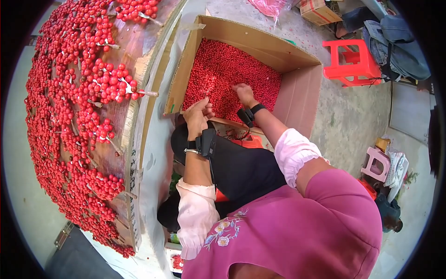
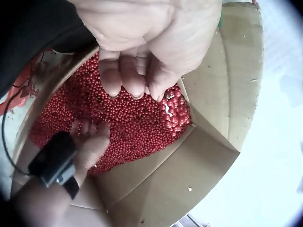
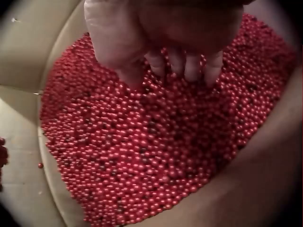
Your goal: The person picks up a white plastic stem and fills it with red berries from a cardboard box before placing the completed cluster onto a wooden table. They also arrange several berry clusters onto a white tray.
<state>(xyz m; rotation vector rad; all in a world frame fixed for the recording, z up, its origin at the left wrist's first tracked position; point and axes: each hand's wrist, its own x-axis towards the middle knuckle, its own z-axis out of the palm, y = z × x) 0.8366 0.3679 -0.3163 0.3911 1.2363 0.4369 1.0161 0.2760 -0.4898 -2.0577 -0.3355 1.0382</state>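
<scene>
A cardboard box (image 1: 260, 42) holds a deep layer of loose red berries (image 1: 223, 65). My left hand (image 1: 197, 114) hangs over its near left edge, palm turned inward. In the left wrist view its fingers (image 2: 132, 80) are curled toward the thumb, and a bunch of larger red berries with a pale stem (image 2: 175, 111) shows right at the thumb tip; its grip point is hidden. Inside the box, my right hand (image 1: 244, 93) is over the loose berries. Its fingertips (image 3: 191, 68) reach down to their surface, loosely bent, with no berries visibly gripped.
At the left, a wooden board (image 1: 125, 116) bears many berry bunches (image 1: 109, 83) on cut stems. A red stool (image 1: 350, 63) and a small carton (image 1: 318, 11) stand beyond the box. A pink stool (image 1: 376, 165) is at the right, and my knee (image 1: 237, 162) is close below the box.
</scene>
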